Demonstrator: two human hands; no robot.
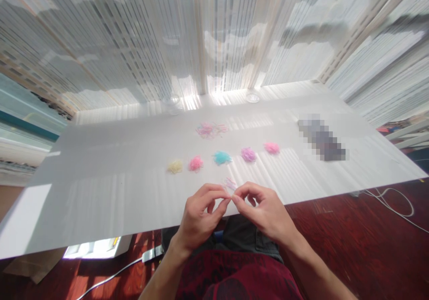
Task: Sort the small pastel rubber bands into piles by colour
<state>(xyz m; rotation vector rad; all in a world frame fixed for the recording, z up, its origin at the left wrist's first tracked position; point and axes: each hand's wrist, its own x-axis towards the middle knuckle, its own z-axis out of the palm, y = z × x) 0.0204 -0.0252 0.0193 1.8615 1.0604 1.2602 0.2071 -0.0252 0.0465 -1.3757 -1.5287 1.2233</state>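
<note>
Both hands are right at the near edge of the white table [110, 188], and here's the fine work: the left hand [202, 213] has thumb and forefinger pinched together, the right hand [263, 208] does the same, and the two sets of fingertips meet, or very nearly. Is there a strand between them? From where I stand it's too small to tell, so I can't call what either pinch holds. Just beyond the fingertips lies a small scatter of pale pink and lilac strands [230, 183], flat on the tabletop.

Look past that and there's a slanting row of little heaps, each well apart from its neighbour. From the left: a yellow heap [174, 166], a coral-pink heap [195, 163], a turquoise heap [222, 158], a purple heap [248, 154], and a bright pink heap [271, 148] at the far right. Behind the row sits a looser mixed heap [208, 130], pinks and other pale colours tangled together, its right side straggling out.

Over by the striped curtain [231, 31], a clear container [173, 104] stands to the left and a clear round piece [252, 98] lies to the right. Sunlight streaks everything, and a blurred-out dark object [321, 139] lies over on the right.
</note>
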